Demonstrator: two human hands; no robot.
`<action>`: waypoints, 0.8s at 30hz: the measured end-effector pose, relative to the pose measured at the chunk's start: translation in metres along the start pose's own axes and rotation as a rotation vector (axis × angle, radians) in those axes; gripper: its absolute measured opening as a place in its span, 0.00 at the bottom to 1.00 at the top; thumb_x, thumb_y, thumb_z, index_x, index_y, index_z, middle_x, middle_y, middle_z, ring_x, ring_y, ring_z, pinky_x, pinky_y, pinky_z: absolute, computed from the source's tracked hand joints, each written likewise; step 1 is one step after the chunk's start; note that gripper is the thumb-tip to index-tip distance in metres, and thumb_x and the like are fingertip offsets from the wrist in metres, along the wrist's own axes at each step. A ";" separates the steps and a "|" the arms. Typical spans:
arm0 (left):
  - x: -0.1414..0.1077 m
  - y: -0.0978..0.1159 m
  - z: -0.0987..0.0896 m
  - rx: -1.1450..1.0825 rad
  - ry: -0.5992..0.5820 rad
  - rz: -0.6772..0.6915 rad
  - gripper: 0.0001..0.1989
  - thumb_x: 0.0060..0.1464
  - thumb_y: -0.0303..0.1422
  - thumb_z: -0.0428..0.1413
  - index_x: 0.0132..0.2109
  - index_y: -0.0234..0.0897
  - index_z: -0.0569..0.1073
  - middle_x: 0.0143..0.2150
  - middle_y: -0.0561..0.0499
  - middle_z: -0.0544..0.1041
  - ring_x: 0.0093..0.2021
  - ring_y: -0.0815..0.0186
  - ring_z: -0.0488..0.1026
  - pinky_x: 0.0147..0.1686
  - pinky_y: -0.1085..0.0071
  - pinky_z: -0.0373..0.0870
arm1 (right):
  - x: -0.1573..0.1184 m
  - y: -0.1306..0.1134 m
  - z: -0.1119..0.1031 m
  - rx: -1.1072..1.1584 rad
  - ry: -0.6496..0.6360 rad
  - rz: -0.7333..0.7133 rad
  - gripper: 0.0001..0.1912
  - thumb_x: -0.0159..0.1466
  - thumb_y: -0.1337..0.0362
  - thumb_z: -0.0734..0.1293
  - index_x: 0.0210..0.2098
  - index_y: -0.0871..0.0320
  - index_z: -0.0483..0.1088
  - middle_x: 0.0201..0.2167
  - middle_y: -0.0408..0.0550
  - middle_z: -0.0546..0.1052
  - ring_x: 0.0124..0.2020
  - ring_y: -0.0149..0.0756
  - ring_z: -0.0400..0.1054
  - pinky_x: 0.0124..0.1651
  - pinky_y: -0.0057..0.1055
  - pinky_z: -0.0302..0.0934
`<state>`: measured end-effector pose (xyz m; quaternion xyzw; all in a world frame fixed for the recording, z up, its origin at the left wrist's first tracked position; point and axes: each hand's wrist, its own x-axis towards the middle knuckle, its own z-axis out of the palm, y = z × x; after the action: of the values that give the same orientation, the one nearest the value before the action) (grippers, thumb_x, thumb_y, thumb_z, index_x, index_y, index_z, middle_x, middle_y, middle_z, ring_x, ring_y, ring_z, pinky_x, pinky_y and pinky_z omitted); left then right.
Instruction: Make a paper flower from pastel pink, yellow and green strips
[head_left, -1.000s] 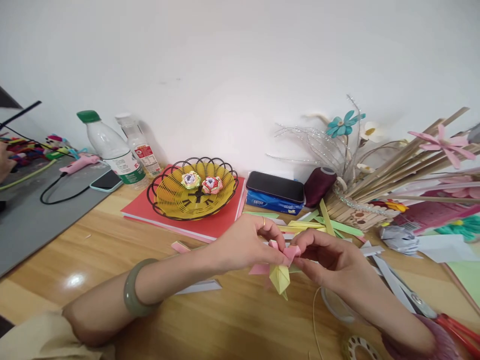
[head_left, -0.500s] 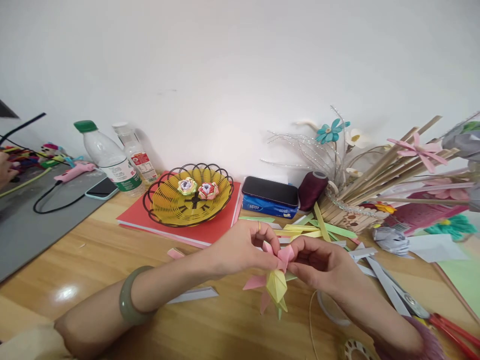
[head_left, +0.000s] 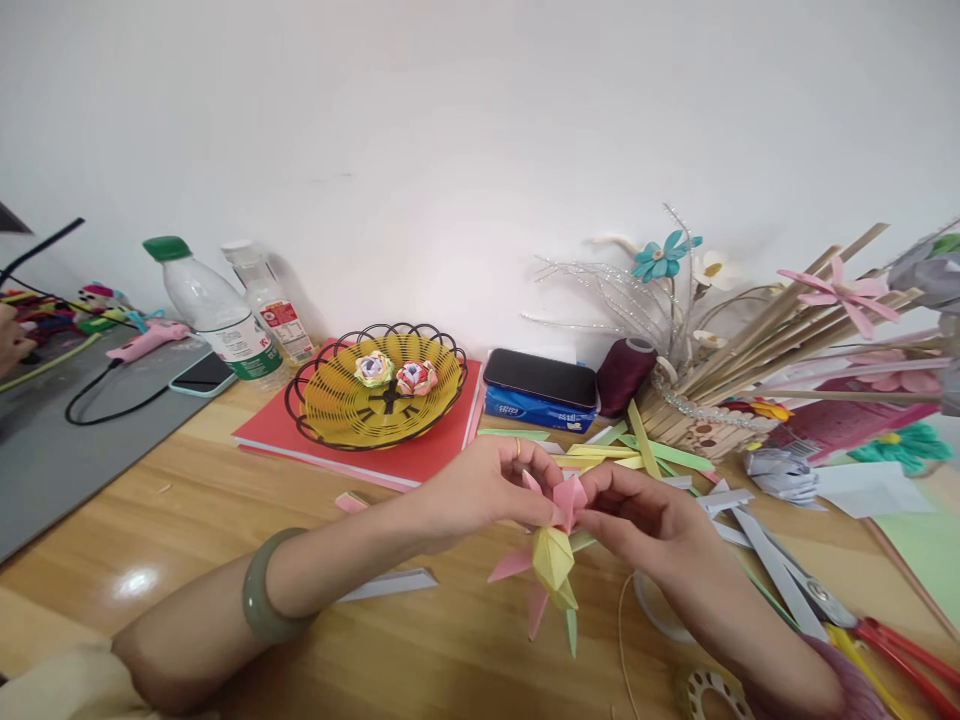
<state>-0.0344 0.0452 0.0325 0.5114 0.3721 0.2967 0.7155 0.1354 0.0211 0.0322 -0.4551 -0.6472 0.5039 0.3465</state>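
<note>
A folded paper figure [head_left: 553, 560], with a yellow body and pink and light green pointed strips, hangs between my two hands above the wooden table. My left hand [head_left: 504, 490] pinches its pink upper part, thumb pointing right. On the other side, my right hand [head_left: 646, 515] has thumb and fingertips closed on the same pink folds. The fingertips partly hide where the strips cross. Behind my hands lie loose yellow and green paper strips [head_left: 611, 455].
Scissors with red handles [head_left: 877, 640] lie at the right, near a tape roll [head_left: 709, 695]. Farther back are a yellow woven basket [head_left: 345, 415] with two paper flowers, a phone on a blue tissue pack [head_left: 540, 400], a thread spool [head_left: 626, 375] and bottles [head_left: 221, 320]. Another person's hand [head_left: 11, 340] shows far left.
The paper figure has tilted slightly; its lower green and pink points now show more. Both hands keep their pinch on the pink part, with my right fingers shifted a little. The view moved slightly.
</note>
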 end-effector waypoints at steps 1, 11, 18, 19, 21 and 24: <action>0.000 0.001 0.000 0.002 -0.004 -0.007 0.07 0.35 0.25 0.59 0.26 0.31 0.69 0.23 0.54 0.71 0.25 0.73 0.67 0.29 0.75 0.62 | 0.000 -0.001 0.000 0.025 -0.013 0.009 0.05 0.56 0.61 0.63 0.28 0.56 0.68 0.27 0.42 0.74 0.31 0.33 0.68 0.36 0.29 0.63; -0.003 0.003 -0.001 0.045 -0.063 -0.013 0.07 0.38 0.27 0.59 0.28 0.32 0.69 0.24 0.54 0.72 0.24 0.74 0.67 0.27 0.76 0.61 | -0.002 0.000 0.002 -0.035 0.011 -0.040 0.04 0.54 0.62 0.66 0.26 0.56 0.69 0.25 0.41 0.73 0.29 0.31 0.67 0.34 0.27 0.62; -0.005 0.007 -0.003 0.108 -0.103 0.001 0.08 0.39 0.29 0.60 0.29 0.32 0.69 0.26 0.54 0.70 0.25 0.74 0.66 0.27 0.76 0.60 | -0.003 -0.002 0.001 -0.054 0.033 -0.043 0.04 0.52 0.63 0.68 0.26 0.54 0.69 0.26 0.41 0.74 0.29 0.32 0.67 0.33 0.27 0.62; -0.006 0.008 -0.003 0.127 -0.106 0.007 0.08 0.40 0.30 0.60 0.29 0.32 0.69 0.26 0.54 0.69 0.26 0.74 0.65 0.27 0.77 0.59 | -0.003 -0.002 0.001 -0.054 0.025 -0.042 0.03 0.52 0.63 0.68 0.26 0.54 0.69 0.26 0.41 0.74 0.29 0.32 0.68 0.34 0.27 0.62; -0.006 0.009 -0.003 0.156 -0.110 0.020 0.08 0.40 0.30 0.60 0.29 0.32 0.68 0.26 0.54 0.69 0.26 0.74 0.65 0.27 0.77 0.59 | -0.004 -0.002 0.000 -0.057 0.006 -0.045 0.03 0.53 0.63 0.68 0.27 0.54 0.70 0.26 0.41 0.75 0.30 0.33 0.68 0.35 0.27 0.63; -0.006 0.008 -0.004 0.177 -0.107 0.042 0.08 0.40 0.29 0.60 0.29 0.33 0.68 0.27 0.54 0.69 0.28 0.74 0.65 0.29 0.77 0.60 | -0.005 -0.002 -0.001 -0.067 -0.009 -0.057 0.02 0.54 0.63 0.67 0.27 0.54 0.70 0.26 0.42 0.75 0.29 0.33 0.68 0.34 0.27 0.63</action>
<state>-0.0413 0.0446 0.0406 0.5955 0.3473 0.2497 0.6800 0.1378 0.0165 0.0347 -0.4456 -0.6781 0.4740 0.3420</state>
